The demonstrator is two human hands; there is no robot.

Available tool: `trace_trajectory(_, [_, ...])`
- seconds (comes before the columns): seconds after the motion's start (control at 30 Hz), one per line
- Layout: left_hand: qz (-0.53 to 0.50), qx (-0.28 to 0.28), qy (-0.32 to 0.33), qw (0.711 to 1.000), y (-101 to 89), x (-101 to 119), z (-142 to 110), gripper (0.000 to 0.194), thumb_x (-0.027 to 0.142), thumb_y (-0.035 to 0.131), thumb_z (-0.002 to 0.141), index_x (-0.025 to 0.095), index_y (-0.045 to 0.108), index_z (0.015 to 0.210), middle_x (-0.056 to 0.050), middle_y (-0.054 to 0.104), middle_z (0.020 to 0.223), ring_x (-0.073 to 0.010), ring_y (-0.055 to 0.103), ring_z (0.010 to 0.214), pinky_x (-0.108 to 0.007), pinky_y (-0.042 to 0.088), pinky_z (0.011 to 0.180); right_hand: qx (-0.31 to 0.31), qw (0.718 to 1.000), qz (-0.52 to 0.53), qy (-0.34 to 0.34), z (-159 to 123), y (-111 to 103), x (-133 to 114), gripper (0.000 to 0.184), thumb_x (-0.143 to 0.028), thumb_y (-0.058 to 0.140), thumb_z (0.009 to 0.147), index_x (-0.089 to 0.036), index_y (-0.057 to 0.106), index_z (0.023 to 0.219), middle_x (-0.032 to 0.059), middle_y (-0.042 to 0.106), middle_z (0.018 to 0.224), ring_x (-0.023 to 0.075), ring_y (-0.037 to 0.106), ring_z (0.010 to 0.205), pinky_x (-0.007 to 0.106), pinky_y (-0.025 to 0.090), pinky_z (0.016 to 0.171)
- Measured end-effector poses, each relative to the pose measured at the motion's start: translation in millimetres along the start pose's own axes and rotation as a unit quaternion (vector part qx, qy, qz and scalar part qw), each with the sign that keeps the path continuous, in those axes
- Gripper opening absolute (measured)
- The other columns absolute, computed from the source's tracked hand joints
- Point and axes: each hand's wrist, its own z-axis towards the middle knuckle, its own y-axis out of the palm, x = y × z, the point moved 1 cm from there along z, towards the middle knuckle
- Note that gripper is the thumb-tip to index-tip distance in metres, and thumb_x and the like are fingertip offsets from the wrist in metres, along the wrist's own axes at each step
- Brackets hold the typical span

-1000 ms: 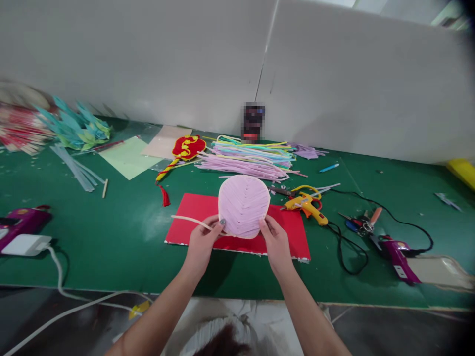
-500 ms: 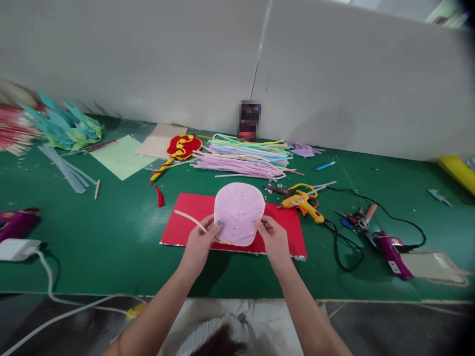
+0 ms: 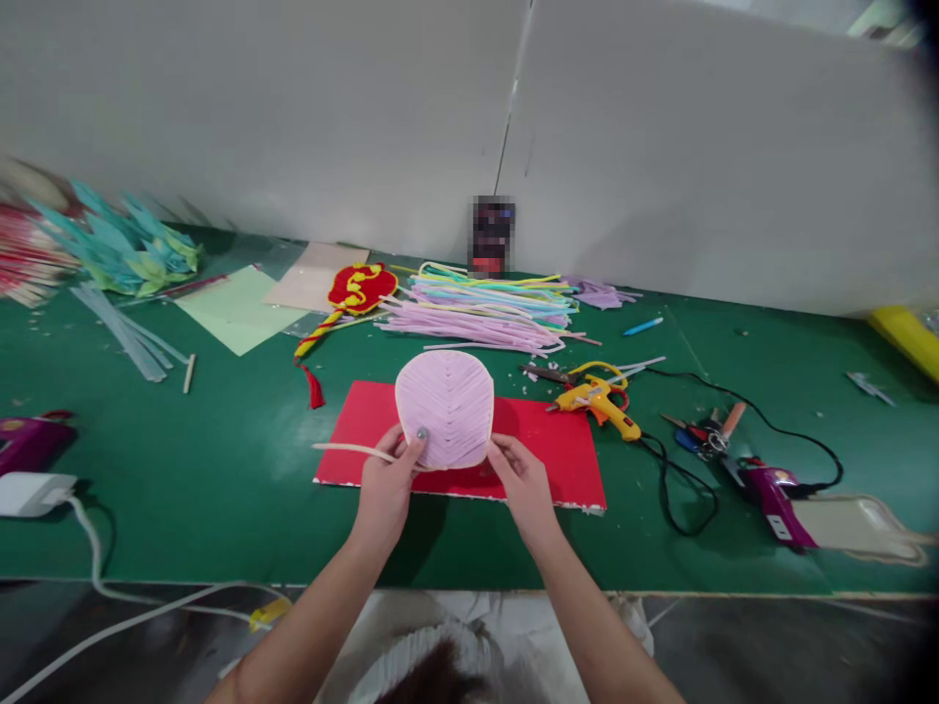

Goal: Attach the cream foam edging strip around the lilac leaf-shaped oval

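Note:
Between my two hands is a rounded lilac fan-shaped panel (image 3: 446,406) with slanting strips meeting at a centre line and a cream edging. My left hand (image 3: 387,479) pinches its lower left edge, thumb on the front. A loose cream pipe-cleaner-like stem (image 3: 344,448) sticks out leftward from that hand. On the lower right edge, my right hand (image 3: 520,479) grips with thumb and fingers closed. Beneath them lies a red board (image 3: 550,450) on the green table; the panel is held above it.
A yellow glue gun (image 3: 598,401) and scissors (image 3: 549,374) lie right of the board, near keys (image 3: 708,440) and a purple power strip (image 3: 778,508). Behind are a pile of pastel pipe cleaners (image 3: 476,313), a red-and-yellow fan (image 3: 363,288) and a blue pen (image 3: 643,327).
Both hands have moved the lilac panel left and slightly up. It has turned a little, its centre line now more upright, and the cream stem lies flatter.

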Motion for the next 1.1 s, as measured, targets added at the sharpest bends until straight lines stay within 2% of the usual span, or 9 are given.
trace_trajectory(0.13, [-0.016, 0.011, 0.014, 1.0, 3.6, -4.0, -4.9, 0.043, 0.033, 0.079, 0.068, 0.017, 0.067, 0.107, -0.007, 0.074, 0.097, -0.0223, 0.068, 0.095, -0.034, 0.052, 0.088, 0.045, 0.998, 0.048, 0.017, -6.1, 12.1, 7.7, 0.026, -0.039, 0.069, 0.075, -0.021, 0.07, 0.095, 0.0043, 0.072, 0.098, 0.0196, 0.063, 0.096, 0.034, 0.047, 0.09])
trace_trajectory(0.37, [-0.04, 0.015, 0.001, 0.999, 8.2, -10.7, -14.7, 0.049, 0.034, 0.08, 0.067, 0.019, 0.066, 0.111, -0.008, 0.073, 0.103, -0.0229, 0.067, 0.098, -0.036, 0.049, 0.093, 0.107, 0.984, 0.136, 0.048, -11.5, 24.4, 11.5, 0.029, -0.042, 0.067, 0.076, -0.02, 0.069, 0.095, 0.0049, 0.071, 0.098, 0.0197, 0.063, 0.094, 0.036, 0.048, 0.088])
trace_trajectory(0.73, [-0.052, 0.014, -0.007, 0.999, 6.5, -15.4, -18.5, 0.048, 0.031, 0.079, 0.069, 0.019, 0.065, 0.114, -0.008, 0.073, 0.107, -0.0219, 0.067, 0.1, -0.036, 0.048, 0.095, 0.123, 0.955, 0.249, 0.106, -14.2, 30.5, 2.7, 0.024, -0.038, 0.074, 0.069, -0.023, 0.068, 0.086, 0.0006, 0.069, 0.091, 0.0149, 0.061, 0.081, 0.03, 0.049, 0.074])
trace_trajectory(1.1, [-0.051, 0.009, -0.005, 0.999, 8.0, -14.5, -22.3, 0.043, 0.029, 0.077, 0.072, 0.02, 0.065, 0.112, -0.007, 0.072, 0.107, -0.0214, 0.067, 0.101, -0.036, 0.046, 0.096, 0.147, 0.946, 0.272, 0.103, -14.8, 32.3, -1.9, 0.02, -0.034, 0.074, 0.068, -0.022, 0.068, 0.083, 0.0004, 0.069, 0.089, 0.0155, 0.06, 0.085, 0.031, 0.047, 0.078])
